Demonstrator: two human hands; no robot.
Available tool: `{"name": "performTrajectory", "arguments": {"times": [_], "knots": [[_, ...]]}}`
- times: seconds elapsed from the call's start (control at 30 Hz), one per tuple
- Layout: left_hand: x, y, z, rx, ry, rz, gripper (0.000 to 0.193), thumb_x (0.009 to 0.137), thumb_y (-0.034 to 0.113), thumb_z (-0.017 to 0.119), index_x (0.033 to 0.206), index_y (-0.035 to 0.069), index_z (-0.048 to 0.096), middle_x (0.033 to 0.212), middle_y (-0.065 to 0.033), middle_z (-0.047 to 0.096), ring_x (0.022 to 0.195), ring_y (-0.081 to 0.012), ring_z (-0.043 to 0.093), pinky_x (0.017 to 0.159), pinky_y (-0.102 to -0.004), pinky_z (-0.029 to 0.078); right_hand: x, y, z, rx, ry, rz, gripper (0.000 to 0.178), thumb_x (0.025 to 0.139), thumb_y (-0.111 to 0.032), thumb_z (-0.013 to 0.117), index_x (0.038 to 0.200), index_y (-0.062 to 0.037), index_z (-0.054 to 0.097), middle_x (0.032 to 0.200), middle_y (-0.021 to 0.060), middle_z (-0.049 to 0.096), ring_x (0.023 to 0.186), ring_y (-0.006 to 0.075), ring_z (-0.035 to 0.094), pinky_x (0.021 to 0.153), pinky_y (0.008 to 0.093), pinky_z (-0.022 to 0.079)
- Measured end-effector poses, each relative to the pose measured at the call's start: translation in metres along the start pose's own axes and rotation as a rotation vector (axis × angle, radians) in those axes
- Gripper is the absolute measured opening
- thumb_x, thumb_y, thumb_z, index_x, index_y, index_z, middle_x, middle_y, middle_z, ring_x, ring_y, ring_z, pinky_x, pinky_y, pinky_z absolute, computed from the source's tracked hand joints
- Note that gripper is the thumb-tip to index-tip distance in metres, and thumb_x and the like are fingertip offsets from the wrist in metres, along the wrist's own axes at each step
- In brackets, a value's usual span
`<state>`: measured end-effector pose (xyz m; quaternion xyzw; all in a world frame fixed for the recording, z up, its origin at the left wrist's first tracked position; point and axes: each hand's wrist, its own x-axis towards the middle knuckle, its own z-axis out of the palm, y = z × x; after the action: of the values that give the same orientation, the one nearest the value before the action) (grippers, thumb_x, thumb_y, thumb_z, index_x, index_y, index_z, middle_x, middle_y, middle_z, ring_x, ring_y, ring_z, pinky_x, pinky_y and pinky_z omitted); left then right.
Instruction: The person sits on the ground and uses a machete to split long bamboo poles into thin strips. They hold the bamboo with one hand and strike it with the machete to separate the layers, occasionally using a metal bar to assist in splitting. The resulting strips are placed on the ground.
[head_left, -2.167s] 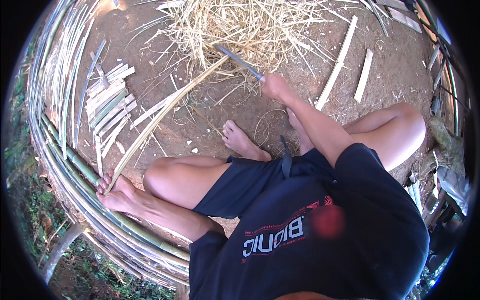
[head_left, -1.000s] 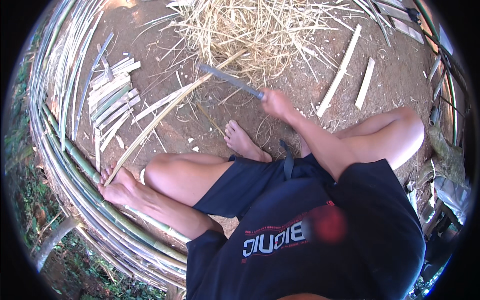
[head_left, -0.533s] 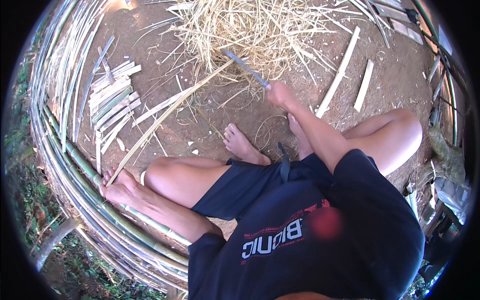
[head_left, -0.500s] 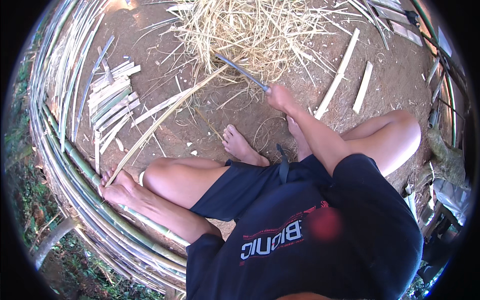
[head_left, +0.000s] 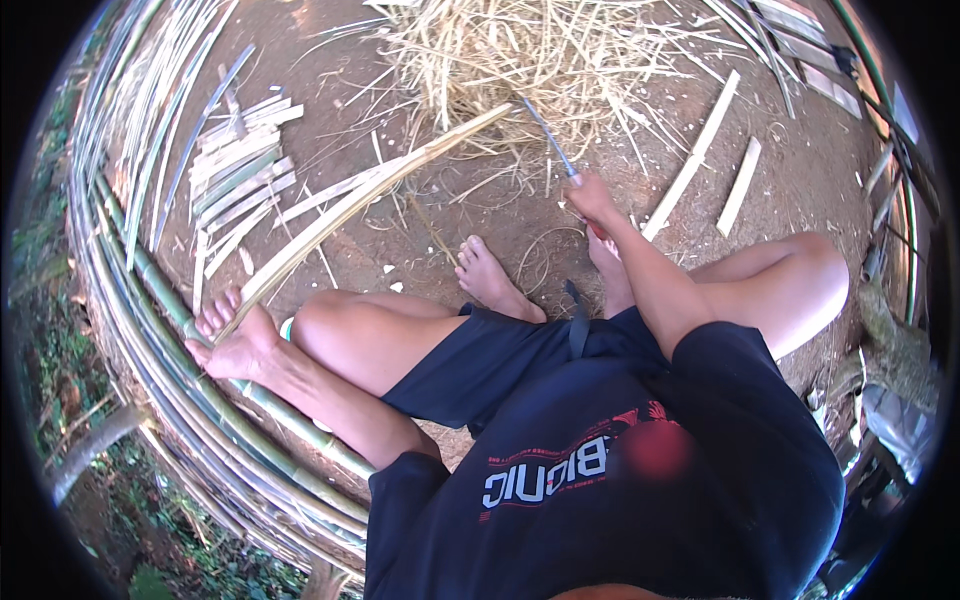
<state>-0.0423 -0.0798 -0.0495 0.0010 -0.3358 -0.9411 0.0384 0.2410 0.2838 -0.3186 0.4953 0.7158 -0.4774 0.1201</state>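
Observation:
A long, pale bamboo strip (head_left: 345,215) slants from lower left to upper right across the ground. My left hand (head_left: 240,335) holds its near end between thumb and fingers, palm partly turned up, beside my left knee. In my right hand (head_left: 592,200) is a long, thin-bladed knife (head_left: 546,132), gripped by its handle and pointing away from me. The blade's tip lies close to the strip's far end, in front of a heap of bamboo shavings (head_left: 540,60); whether the two touch I cannot tell.
Short split bamboo pieces (head_left: 240,180) lie stacked at the left. Long bamboo poles (head_left: 160,290) curve along the left edge. Two flat pale slats (head_left: 695,150) rest on the ground at the right. My bare feet (head_left: 490,280) are between the hands.
The bamboo strip has turned to show a broader face, and its far end has shifted right. My left hand has turned, its fingers lifting. The knife has swung more upright and right.

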Motion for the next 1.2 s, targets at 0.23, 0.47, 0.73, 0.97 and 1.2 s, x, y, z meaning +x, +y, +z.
{"name": "performTrajectory", "arguments": {"times": [0.23,0.47,0.73,0.97,1.2], "knots": [[-0.017,-0.005,0.033,-0.032,-0.404,-0.074,0.045,0.1,0.034,0.032,0.059,0.017,0.035,0.053,0.0018,0.028,0.049,-0.0133,0.023,0.053,-0.0302,0.026,0.005,0.019,0.019,0.023,0.024,0.064,0.033,0.079,-0.021,0.061,0.103,0.0013,0.057,0.07,0.0192,0.065,0.059,0.0307,0.065,0.057,0.0428,0.051],[-0.013,-0.007,0.04,-0.038,-0.541,-0.05,0.055,0.103,0.04,0.032,0.053,0.019,0.038,0.046,0.0047,0.03,0.041,-0.0105,0.025,0.047,-0.0273,0.028,0.004,0.017,0.042,-0.215,0.347,-0.119,0.044,0.082,-0.027,0.063,0.112,0.0049,0.056,0.106,0.0273,0.061,0.106,0.0379,0.059,0.088,0.0441,0.047],[-0.011,0.018,0.124,-0.105,-0.915,-0.268,0.058,0.102,0.048,0.029,0.054,0.018,0.039,0.048,0.0038,0.033,0.04,-0.01,0.03,0.05,-0.0279,0.034,-0.127,-0.209,0.007,-0.141,0.213,-0.902,0.055,0.089,-0.034,0.062,0.136,-0.008,0.046,0.136,0.0175,0.048,0.129,0.0325,0.043,0.11,0.0478,0.034],[-0.025,0.024,0.281,0.23,-1.085,-0.351,0.062,0.102,0.049,0.019,0.1,-0.003,0.052,0.085,-0.0176,0.057,0.086,-0.0253,0.057,0.083,-0.0368,0.044,-0.157,-0.266,-0.034,0.033,0.001,-1.119,0.029,0.093,-0.026,0.059,0.113,-0.006,0.065,0.102,0.0162,0.068,0.087,0.0306,0.065,0.081,0.0398,0.051],[-0.071,-0.046,0.257,0.719,-0.717,0.278,0.046,0.103,0.038,0.033,0.107,-0.001,0.058,0.103,-0.0163,0.062,0.104,-0.0214,0.057,0.094,-0.0373,0.042,-0.133,-0.294,-0.104,0.594,0.106,-0.951,0.025,0.09,-0.025,0.061,0.102,-0.0025,0.067,0.079,0.0092,0.069,0.066,0.0151,0.062,0.063,0.0316,0.05]]}}
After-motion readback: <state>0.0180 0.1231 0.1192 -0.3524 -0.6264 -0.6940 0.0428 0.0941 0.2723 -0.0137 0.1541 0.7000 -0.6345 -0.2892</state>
